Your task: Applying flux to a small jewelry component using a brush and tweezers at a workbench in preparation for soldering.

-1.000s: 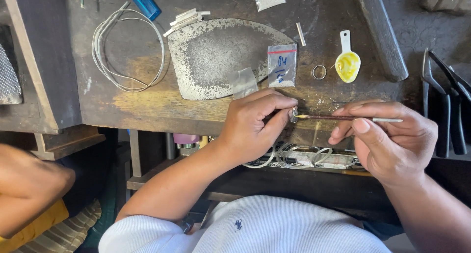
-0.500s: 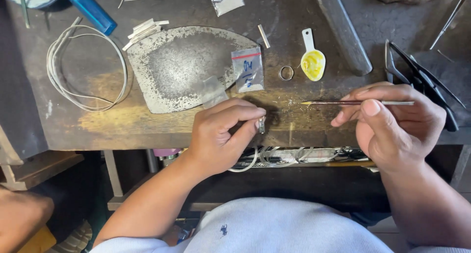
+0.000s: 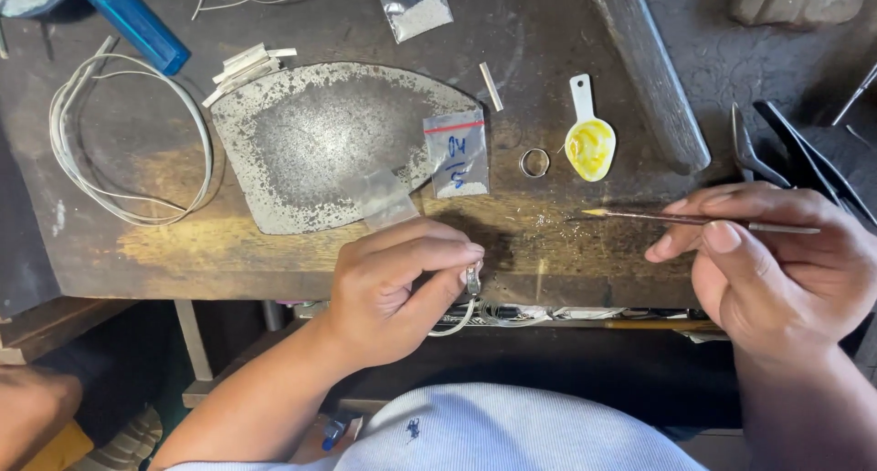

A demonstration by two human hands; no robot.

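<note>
My left hand (image 3: 397, 288) pinches a small silver metal piece (image 3: 472, 279) between thumb and forefinger at the front edge of the dark wooden bench (image 3: 274, 252). My right hand (image 3: 776, 270) holds a thin brush (image 3: 694, 220) like a pen, its pointed tip aimed left over the bench and apart from the metal piece. A small white spoon-shaped dish of yellow paste (image 3: 589, 142) and a silver ring (image 3: 534, 162) lie just beyond the brush tip.
A worn grey metal plate (image 3: 320, 142) lies mid-bench with a small plastic bag (image 3: 457, 151) on its edge. A white wire coil (image 3: 128, 142) and a blue tool (image 3: 137, 23) sit left. A metal bar (image 3: 649, 69) and black pliers (image 3: 786, 151) lie right. Another clear bag (image 3: 413, 3) sits at the top.
The view shifted, so the bench appears lower and more to the right. My left hand drew the metal piece down to the bench edge; the brush stayed level in my right hand.
</note>
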